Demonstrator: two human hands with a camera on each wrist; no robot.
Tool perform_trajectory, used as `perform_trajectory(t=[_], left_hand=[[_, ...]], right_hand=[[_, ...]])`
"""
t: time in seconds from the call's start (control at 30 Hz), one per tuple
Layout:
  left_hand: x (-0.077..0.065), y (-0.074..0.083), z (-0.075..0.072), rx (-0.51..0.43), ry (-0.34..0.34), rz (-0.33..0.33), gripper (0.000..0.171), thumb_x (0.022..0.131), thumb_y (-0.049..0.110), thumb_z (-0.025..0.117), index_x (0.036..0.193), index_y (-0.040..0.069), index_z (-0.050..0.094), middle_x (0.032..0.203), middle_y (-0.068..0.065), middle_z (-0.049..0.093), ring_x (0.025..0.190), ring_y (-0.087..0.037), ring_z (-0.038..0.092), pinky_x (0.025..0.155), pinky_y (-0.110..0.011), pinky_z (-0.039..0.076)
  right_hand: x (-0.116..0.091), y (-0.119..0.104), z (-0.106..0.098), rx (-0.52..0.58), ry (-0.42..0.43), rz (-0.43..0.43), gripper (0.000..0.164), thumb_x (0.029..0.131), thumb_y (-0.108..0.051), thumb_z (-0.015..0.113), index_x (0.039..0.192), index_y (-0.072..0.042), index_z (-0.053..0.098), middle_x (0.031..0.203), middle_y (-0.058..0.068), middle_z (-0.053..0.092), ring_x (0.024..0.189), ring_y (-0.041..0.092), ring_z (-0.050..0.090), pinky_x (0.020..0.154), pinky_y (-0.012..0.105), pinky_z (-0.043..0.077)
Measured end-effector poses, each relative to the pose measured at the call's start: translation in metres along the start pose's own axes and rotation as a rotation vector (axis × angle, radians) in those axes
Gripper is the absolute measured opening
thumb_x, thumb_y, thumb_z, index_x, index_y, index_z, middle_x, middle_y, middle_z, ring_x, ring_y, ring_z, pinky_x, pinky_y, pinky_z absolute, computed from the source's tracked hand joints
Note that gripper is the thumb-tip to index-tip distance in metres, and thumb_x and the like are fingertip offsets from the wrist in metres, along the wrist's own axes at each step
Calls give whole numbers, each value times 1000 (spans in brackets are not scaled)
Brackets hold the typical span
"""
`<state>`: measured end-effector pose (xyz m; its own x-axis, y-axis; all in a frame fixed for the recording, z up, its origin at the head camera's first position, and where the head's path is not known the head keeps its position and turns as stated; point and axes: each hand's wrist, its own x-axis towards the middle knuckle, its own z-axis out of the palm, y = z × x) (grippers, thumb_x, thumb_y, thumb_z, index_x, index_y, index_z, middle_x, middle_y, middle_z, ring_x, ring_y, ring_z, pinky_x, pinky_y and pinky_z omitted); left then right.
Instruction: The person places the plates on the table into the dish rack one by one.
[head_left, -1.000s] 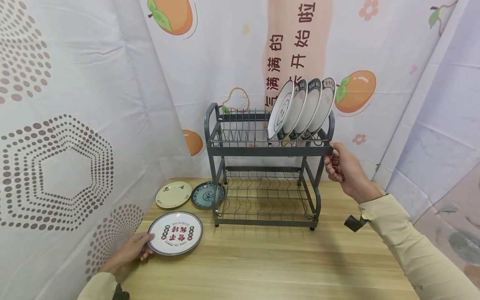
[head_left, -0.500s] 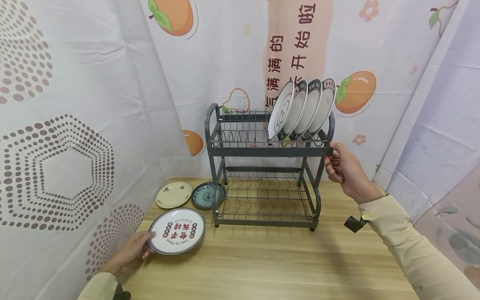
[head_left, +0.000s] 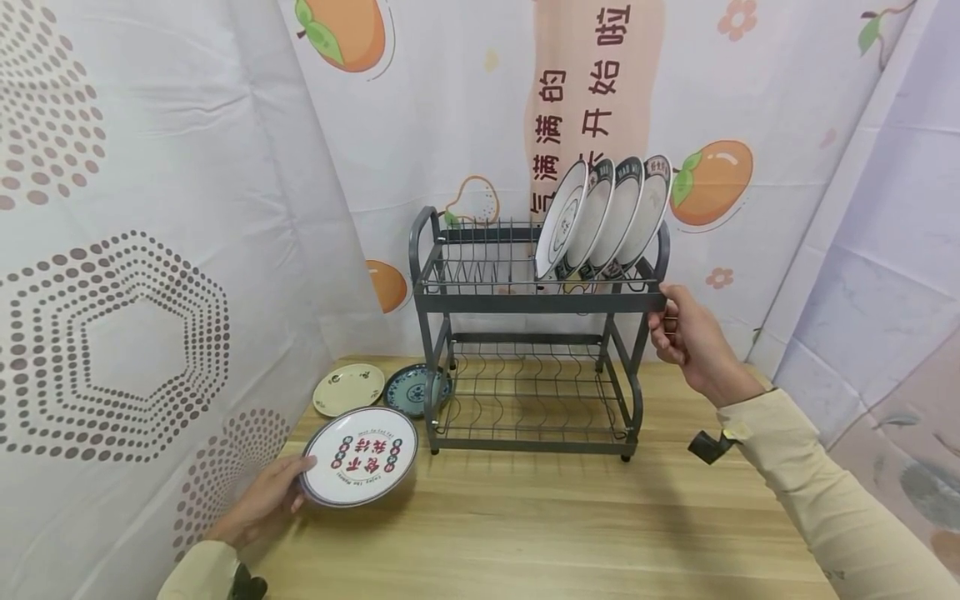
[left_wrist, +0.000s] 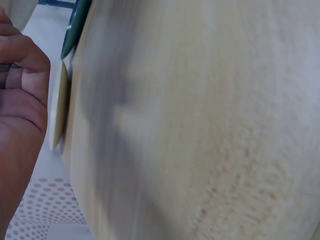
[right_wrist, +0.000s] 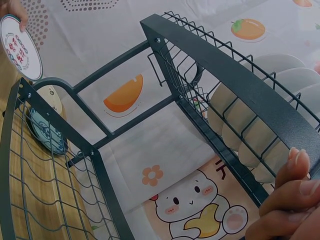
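Observation:
My left hand (head_left: pixel 262 504) pinches the left rim of a white plate (head_left: pixel 360 457) with a dark edge and red and black lettering. This plate is tilted and raised off the table, its shadow below. My right hand (head_left: pixel 693 342) grips the front right corner of the upper tier of a dark grey two-tier dish rack (head_left: pixel 540 303); its fingers (right_wrist: pixel 292 167) also show in the right wrist view. Several white plates (head_left: pixel 562 221) with patterned rims stand on edge, leaning, at the right of that tier. In the left wrist view the left hand (left_wrist: pixel 22 100) appears at the left edge.
Behind the held plate, a cream plate (head_left: pixel 348 390) and a blue patterned plate (head_left: pixel 408 390) lie on the wooden table (head_left: pixel 525 525). The rack's lower tier (head_left: pixel 528 392) is a wavy wire shelf. Printed curtains (head_left: pixel 450 108) hang behind and at both sides.
The plate in my left hand has risen slightly, moved a little right and tilted more, its right side going up. My right hand has stayed on the rack.

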<state>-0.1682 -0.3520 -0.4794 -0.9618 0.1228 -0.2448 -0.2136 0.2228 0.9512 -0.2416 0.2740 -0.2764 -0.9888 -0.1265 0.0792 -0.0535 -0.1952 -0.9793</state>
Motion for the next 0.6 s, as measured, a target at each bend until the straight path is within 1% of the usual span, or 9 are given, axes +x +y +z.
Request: perform_trajectory(t=[0.07, 0.17, 0.27, 0.37, 0.5, 0.6], left_hand=[[-2, 3, 2, -7, -4, 10, 36, 110, 36, 48, 105, 3, 63, 72, 2, 59, 55, -8, 51, 56, -24, 44], [-3, 8, 6, -13, -27, 35, 36, 110, 35, 47, 105, 3, 64, 67, 3, 56, 54, -8, 50, 55, -24, 44], [-3, 13, 9, -2, -54, 58, 37, 110, 34, 45, 95, 6, 64, 62, 4, 53, 54, -9, 48, 57, -25, 45], [-3, 18, 14, 5, -56, 64, 38, 111, 34, 44, 89, 9, 63, 59, 4, 52, 54, -9, 48, 59, -26, 45], [-5, 25, 20, -19, -47, 74, 36, 110, 35, 45, 90, 9, 62, 60, 4, 53, 54, -9, 47, 58, -26, 44], [-5, 31, 25, -42, -56, 90, 35, 110, 34, 46, 93, 9, 64, 63, 5, 55, 54, -7, 48, 57, -24, 44]], right_hand=[[0, 0, 0, 1, 0, 1, 50, 108, -42, 46, 72, -10, 57, 56, -3, 50, 41, 6, 40, 37, 19, 30], [0, 0, -1, 4, -1, 4, 50, 109, -42, 45, 72, -10, 57, 56, -3, 50, 41, 6, 40, 37, 19, 31], [-1, 0, -2, 4, 1, 5, 50, 108, -42, 45, 72, -10, 57, 56, -3, 50, 41, 6, 41, 37, 19, 31], [0, 1, -2, -1, 0, 1, 50, 108, -42, 46, 72, -10, 57, 56, -3, 50, 41, 6, 40, 37, 19, 30], [-1, 1, -2, -7, -4, -1, 50, 109, -43, 45, 72, -10, 57, 56, -3, 50, 41, 6, 40, 38, 20, 30], [0, 1, -1, -3, -1, 3, 51, 109, -42, 44, 72, -10, 57, 56, -3, 50, 40, 6, 40, 37, 20, 30]])
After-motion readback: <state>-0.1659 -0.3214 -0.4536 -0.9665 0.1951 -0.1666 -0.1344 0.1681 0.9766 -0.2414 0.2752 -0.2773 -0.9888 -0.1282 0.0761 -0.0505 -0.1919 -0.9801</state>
